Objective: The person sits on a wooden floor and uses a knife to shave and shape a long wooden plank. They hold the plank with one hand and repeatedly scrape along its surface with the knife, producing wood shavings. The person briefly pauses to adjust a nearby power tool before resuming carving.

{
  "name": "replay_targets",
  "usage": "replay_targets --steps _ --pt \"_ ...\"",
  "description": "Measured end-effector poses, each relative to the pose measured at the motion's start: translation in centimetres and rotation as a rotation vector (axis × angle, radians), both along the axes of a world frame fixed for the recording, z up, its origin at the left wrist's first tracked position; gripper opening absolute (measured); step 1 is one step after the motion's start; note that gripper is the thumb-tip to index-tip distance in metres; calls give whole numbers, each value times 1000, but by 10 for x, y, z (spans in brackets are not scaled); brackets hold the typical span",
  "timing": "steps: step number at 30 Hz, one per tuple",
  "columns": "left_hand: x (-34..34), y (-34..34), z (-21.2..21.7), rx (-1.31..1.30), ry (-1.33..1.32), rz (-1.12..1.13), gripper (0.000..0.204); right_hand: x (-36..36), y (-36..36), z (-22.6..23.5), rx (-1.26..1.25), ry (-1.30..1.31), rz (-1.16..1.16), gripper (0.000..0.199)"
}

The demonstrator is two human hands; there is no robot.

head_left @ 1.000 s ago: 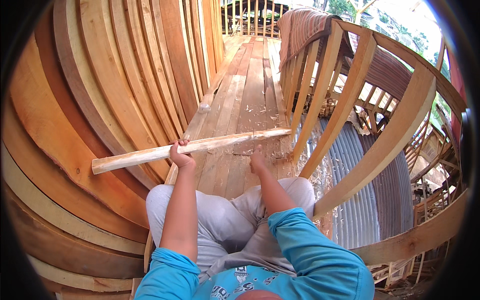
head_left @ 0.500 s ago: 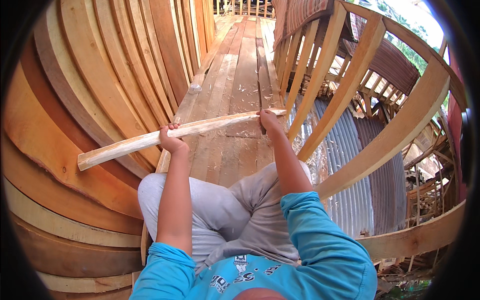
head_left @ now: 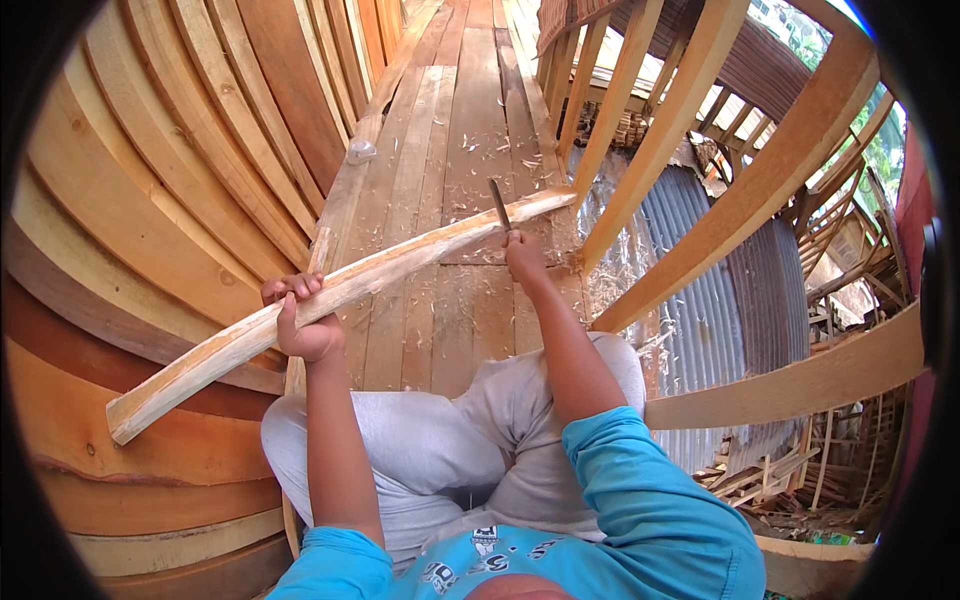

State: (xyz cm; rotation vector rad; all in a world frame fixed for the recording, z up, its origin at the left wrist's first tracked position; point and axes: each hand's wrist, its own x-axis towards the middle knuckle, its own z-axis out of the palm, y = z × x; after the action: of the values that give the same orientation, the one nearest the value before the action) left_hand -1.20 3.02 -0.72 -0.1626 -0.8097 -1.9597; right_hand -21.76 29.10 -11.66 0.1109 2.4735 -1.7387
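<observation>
A long, pale piece of wood (head_left: 400,262), roughly hewn with tan streaks, slants across in front of me. Its near-left end sticks out past the wall boards, and the far end rests close to the right-hand railing. My left hand (head_left: 308,322) grips it left of the middle, fingers over the far side and thumb on the near side. In my right hand (head_left: 525,255) is a knife (head_left: 499,202) with a narrow dark blade that points away from me, beside the wood's right part. The fist hides its handle.
I sit cross-legged on a narrow plank walkway (head_left: 415,300) strewn with wood shavings. Close on the left stand upright boards (head_left: 130,180). A slatted wooden railing (head_left: 640,165) borders the right, with corrugated metal sheets (head_left: 690,290) below. A small clear plastic item (head_left: 360,151) lies ahead.
The wood's left end has swung down and nearer to me. The knife has turned from pointing toward me to pointing away, and the left hand has shifted left and nearer along with the wood.
</observation>
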Motion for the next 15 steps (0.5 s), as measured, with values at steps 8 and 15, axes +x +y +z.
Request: replay_targets --steps 8,15 --pt "-1 5 7 76 -47 3 13 5 -2 4 54 90 61 54" --pt "4 -3 -3 -41 -33 -33 28 15 -18 11 106 125 -69 66"
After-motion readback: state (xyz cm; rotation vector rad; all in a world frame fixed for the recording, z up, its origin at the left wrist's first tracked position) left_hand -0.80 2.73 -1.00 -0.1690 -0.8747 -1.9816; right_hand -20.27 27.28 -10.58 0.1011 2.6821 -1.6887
